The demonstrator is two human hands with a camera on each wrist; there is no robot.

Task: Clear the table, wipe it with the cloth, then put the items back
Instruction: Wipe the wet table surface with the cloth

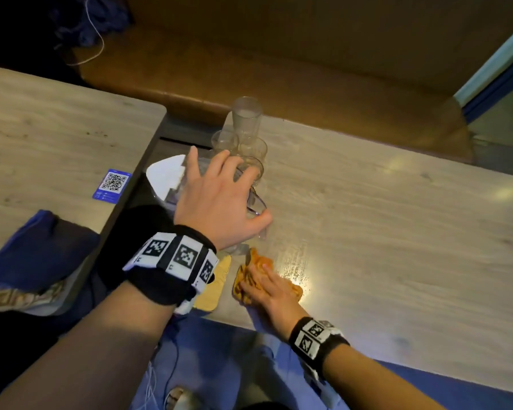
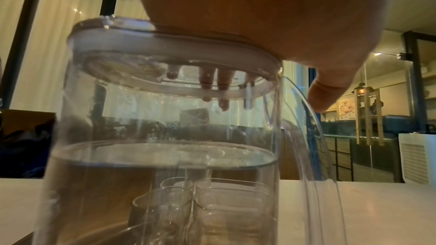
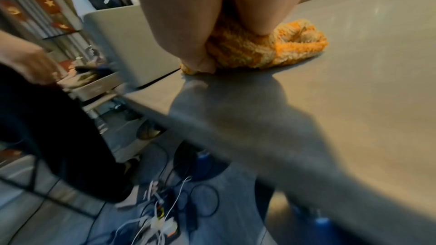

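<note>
A clear plastic pitcher (image 1: 256, 202), about half full of water (image 2: 165, 156), stands near the left end of the wooden table (image 1: 397, 232). My left hand (image 1: 219, 196) grips its lid from above, palm on top, fingers curled down the far side and thumb by the handle. An orange cloth (image 1: 293, 290) lies bunched near the table's front edge (image 3: 283, 49). My right hand (image 1: 267, 294) presses it onto the table, with the cloth gathered between thumb and fingers (image 3: 184, 16). A tall ribbed glass (image 1: 246, 116) and several small glasses (image 1: 252, 147) stand just behind the pitcher.
A white plate (image 1: 165, 176) sits at the table's left edge, partly hidden by my left hand. A yellow mat (image 1: 214, 288) lies under my left wrist. A second table (image 1: 57, 128) on the left holds a QR card (image 1: 113, 184). Cables (image 3: 160, 221) lie on the floor.
</note>
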